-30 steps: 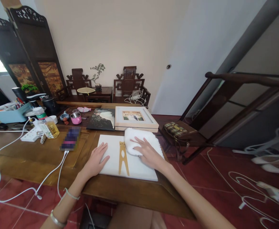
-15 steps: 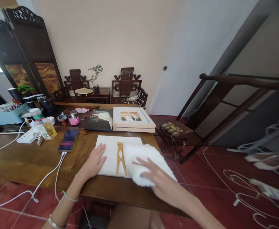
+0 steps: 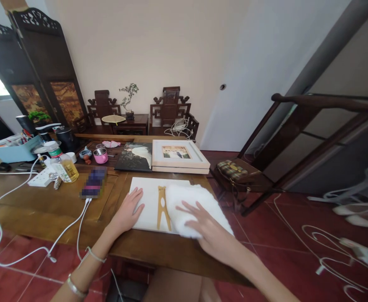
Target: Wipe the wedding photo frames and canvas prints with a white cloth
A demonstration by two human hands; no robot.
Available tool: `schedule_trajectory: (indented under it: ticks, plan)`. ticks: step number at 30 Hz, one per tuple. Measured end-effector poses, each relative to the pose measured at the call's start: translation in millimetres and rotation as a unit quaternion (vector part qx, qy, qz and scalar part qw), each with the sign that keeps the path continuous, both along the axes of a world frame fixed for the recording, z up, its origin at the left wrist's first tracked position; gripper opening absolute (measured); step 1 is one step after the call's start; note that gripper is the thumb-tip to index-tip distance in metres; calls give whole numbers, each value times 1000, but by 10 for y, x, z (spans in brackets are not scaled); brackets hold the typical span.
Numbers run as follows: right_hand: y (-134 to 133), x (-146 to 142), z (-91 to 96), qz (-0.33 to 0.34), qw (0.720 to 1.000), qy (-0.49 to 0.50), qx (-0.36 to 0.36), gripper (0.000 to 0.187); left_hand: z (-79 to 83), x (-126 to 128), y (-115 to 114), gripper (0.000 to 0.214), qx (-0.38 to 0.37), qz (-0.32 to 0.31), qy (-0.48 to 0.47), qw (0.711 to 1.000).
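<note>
A white rectangular panel [image 3: 147,199] lies flat near the front edge of the wooden table. Along its middle runs a flat, gold-coloured, A-shaped piece [image 3: 163,209]. My left hand [image 3: 129,209] rests palm down on the panel's left side, fingers stretched out. On the right, a fluffy white cloth [image 3: 186,197] covers part of the panel and reaches past its right edge. My right hand [image 3: 204,222] presses on this cloth with its fingers spread. The panel's right part is hidden under the cloth.
Behind the panel lie white-framed pictures [image 3: 184,167] and a dark picture [image 3: 133,157]. To the left are a phone [image 3: 92,183] with white cables, a bottle [image 3: 67,167], a power strip [image 3: 41,178] and a pink cup [image 3: 100,156]. A chair [image 3: 249,172] with a checked bag stands right.
The view has shifted slightly, so most things appear a little further right. My right hand and the cloth have moved slightly up the panel; my left hand stays put.
</note>
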State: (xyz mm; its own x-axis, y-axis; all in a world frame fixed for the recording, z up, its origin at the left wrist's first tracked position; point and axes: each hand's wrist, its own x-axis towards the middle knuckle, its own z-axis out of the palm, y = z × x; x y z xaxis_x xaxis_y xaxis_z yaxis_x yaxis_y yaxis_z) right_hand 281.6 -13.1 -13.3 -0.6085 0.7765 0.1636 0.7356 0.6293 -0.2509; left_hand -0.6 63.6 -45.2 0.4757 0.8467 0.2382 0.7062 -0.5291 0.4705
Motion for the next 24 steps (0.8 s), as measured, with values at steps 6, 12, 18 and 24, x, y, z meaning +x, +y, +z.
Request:
schedule_trajectory:
  ticks: [6, 12, 18, 24]
  plan:
    - [-472, 34, 213, 30, 996, -26, -81, 59, -30, -3, 30, 46, 3, -22, -12, 1000]
    - [327, 61, 60, -32, 999, 4, -29, 50, -13, -4, 27, 46, 2, -21, -18, 1000]
    - [671, -74, -79, -53, 998, 16, 24, 42, -22, -2, 27, 47, 4, -6, -14, 1000]
    - [-218, -163, 102, -24, 1000, -2, -18, 46, -18, 8, 27, 47, 3, -3, -11, 1000]
